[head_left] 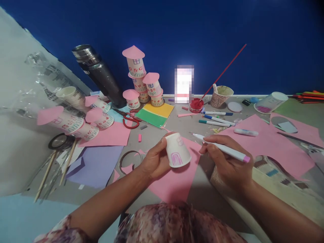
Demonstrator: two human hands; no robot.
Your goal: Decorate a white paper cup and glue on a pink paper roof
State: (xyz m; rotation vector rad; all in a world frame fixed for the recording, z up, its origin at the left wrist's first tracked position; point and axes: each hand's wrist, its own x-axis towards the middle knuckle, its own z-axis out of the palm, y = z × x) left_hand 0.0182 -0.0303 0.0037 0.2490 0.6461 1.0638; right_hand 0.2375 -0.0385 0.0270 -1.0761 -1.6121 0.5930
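Observation:
My left hand [157,157] grips a white paper cup [178,150], tilted with its wide rim downward. A pink-purple door and a window are drawn on the cup's side. In my right hand [227,160] is a white marker [229,152] with a pink end; its tip points left, apart from the cup. Beneath the cup lies a pink paper sheet [172,189]. Behind it stand stacked paper cups [136,71] with pink cone roofs and drawn flowers, grass and windows. More roofed cups [71,119] lie to the left.
Red-handled scissors [131,123], a tape roll [130,161] and purple paper [98,165] lie left. Several markers [216,123] lie beyond my right hand, near a patterned cup [221,97] and a red pot [196,105]. A dark flask [101,74] leans at the back beside a blue wall.

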